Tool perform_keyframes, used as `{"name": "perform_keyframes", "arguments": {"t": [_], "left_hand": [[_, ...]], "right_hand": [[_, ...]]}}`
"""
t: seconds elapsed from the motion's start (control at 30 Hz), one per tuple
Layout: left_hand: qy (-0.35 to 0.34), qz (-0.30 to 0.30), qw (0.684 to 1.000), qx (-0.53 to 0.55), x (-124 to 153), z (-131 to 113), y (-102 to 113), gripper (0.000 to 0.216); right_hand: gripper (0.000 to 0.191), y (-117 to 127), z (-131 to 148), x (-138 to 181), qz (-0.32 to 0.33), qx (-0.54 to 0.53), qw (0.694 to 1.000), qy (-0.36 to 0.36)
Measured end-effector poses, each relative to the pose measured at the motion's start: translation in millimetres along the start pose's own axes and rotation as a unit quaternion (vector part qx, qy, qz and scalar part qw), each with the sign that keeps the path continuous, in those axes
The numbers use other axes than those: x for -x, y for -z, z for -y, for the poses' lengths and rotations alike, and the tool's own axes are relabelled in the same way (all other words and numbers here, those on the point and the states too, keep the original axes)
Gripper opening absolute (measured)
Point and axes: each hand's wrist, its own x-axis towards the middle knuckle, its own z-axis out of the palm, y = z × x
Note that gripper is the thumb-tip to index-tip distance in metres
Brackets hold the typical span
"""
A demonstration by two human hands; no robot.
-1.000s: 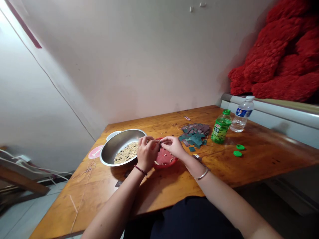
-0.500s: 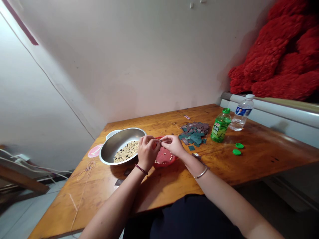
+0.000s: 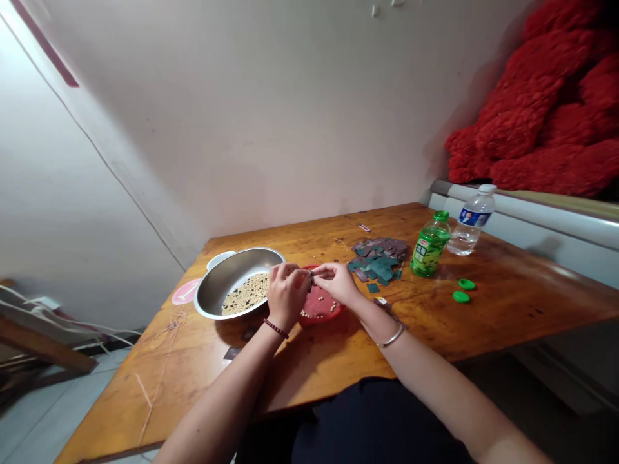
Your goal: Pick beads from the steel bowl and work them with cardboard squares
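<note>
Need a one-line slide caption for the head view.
Left hand and right hand pinch a small piece above a red dish, steel bowl alongside.

On the table [image 3: 507, 303], the metal bowl [image 3: 227, 278] holds beads [image 3: 246, 295]. A flat disc [image 3: 184, 294] lies just left of the bowl, and a small dish [image 3: 319, 308] lies just right of it. The left hand [image 3: 285, 298] and right hand [image 3: 336, 283] meet above that dish. Farther right of the bowl lie a pile of squares [image 3: 377, 261], then a drink bottle [image 3: 429, 245], a water bottle [image 3: 471, 220] and, farthest right, two caps [image 3: 461, 297].

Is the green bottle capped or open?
Capped: the green bottle stands upright with its green cap on the neck.
</note>
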Motion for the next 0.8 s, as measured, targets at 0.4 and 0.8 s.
{"name": "perform_keyframes", "arguments": {"t": [0.4, 0.8], "left_hand": [[0.007, -0.002, 1.000, -0.003, 0.2, 1.0, -0.3, 0.012], [0.016, -0.001, 1.000, -0.003, 2.4, -0.2, -0.2, 0.012]], "right_hand": [[0.022, -1.0, -2.6, 0.2, -0.003, -0.011, 1.000, -0.011], [0.025, -3.8, 3.0, 2.2, -0.009, -0.011, 1.000, -0.028]]}}
